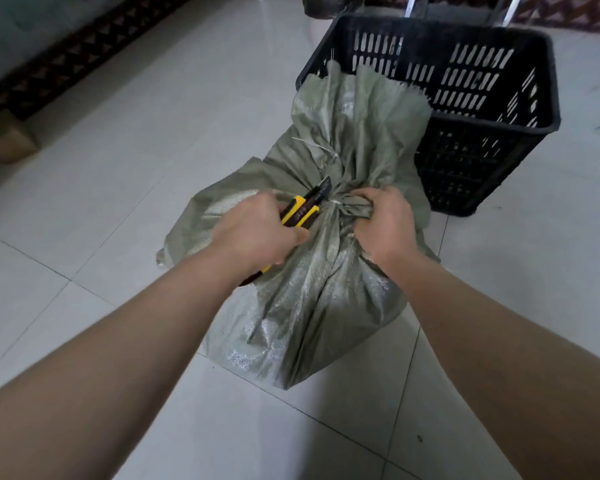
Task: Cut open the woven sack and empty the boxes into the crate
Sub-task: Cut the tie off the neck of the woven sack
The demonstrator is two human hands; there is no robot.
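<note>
Tiled floor (118,168), seen from above, left to right. The person's left hand (257,230) has its fingers curled tight round a yellow-and-black utility knife (303,207). The knife's long axis runs from near left to far right, with its blade end pointing at the sack's tied neck. The green woven sack (302,306) lies at centre on the floor, long axis near to far, its mouth toward the far side. A white tie (336,202) cinches the neck, and the loose top fans out beyond it. The right hand (383,226) clenches the gathered cloth just beside the tie. A black slotted crate (465,161) stands upright at far right, and the sack's top overlaps its near-left corner.
</note>
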